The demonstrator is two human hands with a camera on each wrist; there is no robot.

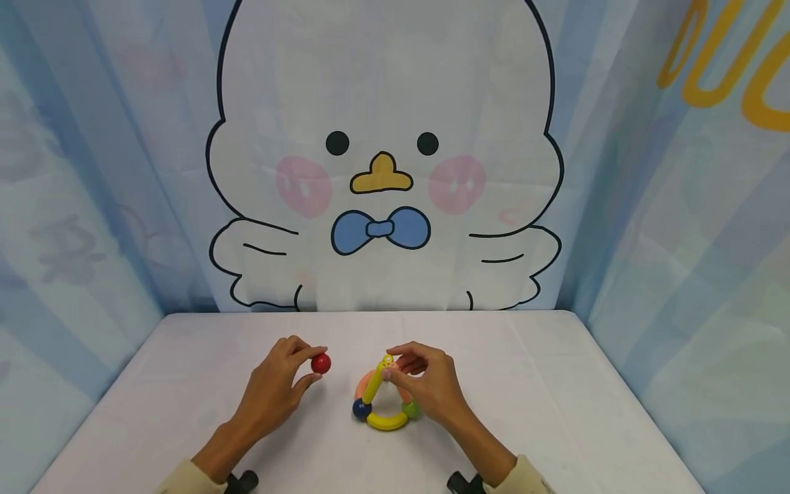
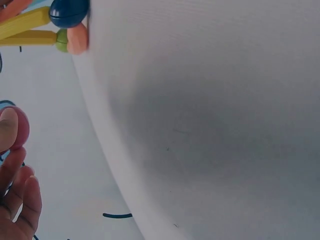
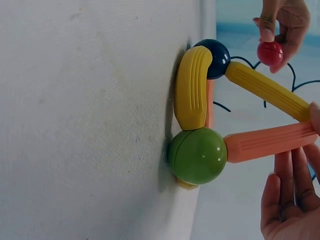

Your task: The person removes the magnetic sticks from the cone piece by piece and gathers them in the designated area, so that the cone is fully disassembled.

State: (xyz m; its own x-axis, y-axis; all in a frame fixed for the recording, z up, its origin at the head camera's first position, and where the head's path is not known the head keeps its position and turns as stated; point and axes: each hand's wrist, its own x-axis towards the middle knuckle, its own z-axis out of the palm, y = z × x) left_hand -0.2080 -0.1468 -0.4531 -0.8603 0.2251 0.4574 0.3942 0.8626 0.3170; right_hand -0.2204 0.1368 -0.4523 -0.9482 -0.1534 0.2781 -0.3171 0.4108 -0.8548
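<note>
My left hand (image 1: pixel 280 384) pinches a small red ball (image 1: pixel 320 363) between thumb and fingertips, just above the white table (image 1: pixel 555 384); the ball (image 2: pixel 14 129) also shows in the left wrist view and, small, in the right wrist view (image 3: pixel 270 52). My right hand (image 1: pixel 426 384) grips the upper ends of a toy frame (image 1: pixel 382 401) of rods and balls. The frame has a curved yellow rod (image 3: pixel 191 87), a straight yellow rod (image 3: pixel 267 91), an orange rod (image 3: pixel 270 141), a dark blue ball (image 3: pixel 215 57) and a green ball (image 3: pixel 198 155). It stands on the table between my hands.
A curtain printed with a large white cartoon bird (image 1: pixel 382 158) hangs behind the table. Blue patterned cloth closes both sides. The table's far edge (image 1: pixel 370 313) runs just under the bird's wings.
</note>
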